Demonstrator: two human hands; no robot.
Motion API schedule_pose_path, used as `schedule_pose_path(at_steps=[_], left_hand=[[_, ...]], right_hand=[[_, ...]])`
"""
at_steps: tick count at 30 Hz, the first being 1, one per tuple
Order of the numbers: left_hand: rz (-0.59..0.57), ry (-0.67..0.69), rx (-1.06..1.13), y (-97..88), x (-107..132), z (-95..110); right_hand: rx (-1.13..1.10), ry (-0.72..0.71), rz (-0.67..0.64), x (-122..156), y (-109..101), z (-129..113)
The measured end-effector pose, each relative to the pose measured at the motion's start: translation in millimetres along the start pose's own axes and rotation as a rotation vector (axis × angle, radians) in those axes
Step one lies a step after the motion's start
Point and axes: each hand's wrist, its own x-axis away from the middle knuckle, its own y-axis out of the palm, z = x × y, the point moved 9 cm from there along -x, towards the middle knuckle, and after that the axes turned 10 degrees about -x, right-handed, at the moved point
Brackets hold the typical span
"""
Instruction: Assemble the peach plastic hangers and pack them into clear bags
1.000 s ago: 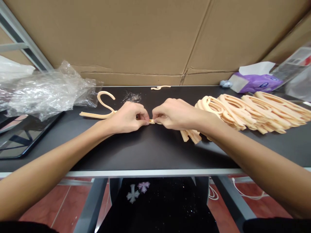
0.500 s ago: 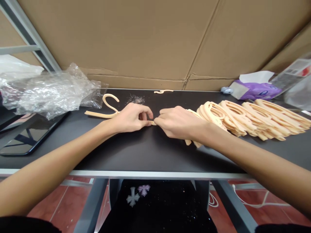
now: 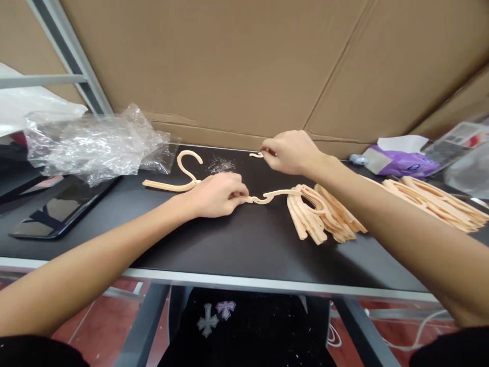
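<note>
Head view. A second ago both hands met at the middle of the table [image 3: 237, 255], pinching one end of a flat peach-coloured hanger between them. Now the right hand [image 3: 290, 152] has left that joint and reached to the far edge, where its fingertips close on a small loose hook piece [image 3: 255, 154] lying against the cardboard wall [image 3: 237, 66]. The left hand [image 3: 216, 193] stays put, thumb and fingers pinched narrow on the near end of the hanger [image 3: 171, 184], whose hook curls up to the far left. Just right of that pinch a second curved piece [image 3: 269, 195] lies flat, running into the near pile. Judgement: the work at the joint is paused while a further small part is fetched.

Count:
- Hands: two, both the person's own.
- Hanger laid out singly: one.
- Small loose pieces: two, one at the far edge, one beside the left hand.
- Piles of hangers [image 3: 324, 214]: one fanned run to the right; the number in it cannot be told.
- Crumpled clear plastic [image 3: 91, 145]: one heap, far left.
- Dark tablet [image 3: 57, 211]: one, near left.
- Purple tissue pack [image 3: 401, 160]: one, far right.
</note>
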Motion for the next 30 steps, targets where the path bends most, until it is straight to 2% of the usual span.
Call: schedule_pose_path(at_steps=[3,6,9,12,16,18,21,23,25,28,30], left_hand=[[0.005,0.005,-0.047,-0.8,1.6,2.2],[0.009,0.011,-0.093,-1.0,2.6,3.2],[0.016,0.018,-0.123,-0.5,3.2,2.6],[0.022,0.028,-0.124,0.9,3.2,2.1],[0.044,0.034,-0.115,1.3,2.3,1.7],[0.091,-0.001,-0.119,-3.0,1.7,-3.1],[0.23,-0.126,-0.127,-19.0,3.6,-19.7],[0.323,-0.215,-0.122,-31.0,7.3,-32.0],[0.385,-0.276,-0.103,-40.0,10.8,-41.0],[0.438,-0.301,-0.062,-48.1,13.6,-45.3],[0.458,-0.288,-0.028,-50.6,14.1,-44.4]], right_hand=[[0.014,0.081,-0.208,-26.1,34.3,17.6],[-0.027,0.117,-0.317,-43.1,63.1,24.2],[-0.05,0.123,-0.34,-50.9,80.0,24.8],[-0.076,0.11,-0.298,-50.2,82.2,23.2],[-0.128,0.049,-0.21,-44.2,69.4,18.3],[-0.155,0.019,-0.15,-41.8,57.9,15.1],[-0.28,0.023,0.053,-37.5,27.8,9.2],[-0.424,0.051,0.234,-29.9,3.1,2.7],[-0.58,0.083,0.355,-19.8,-15.0,-8.3],[-0.819,0.109,0.39,-8.7,-25.8,-32.5],[-0.961,0.135,0.365,-5.7,-24.1,-46.2]])
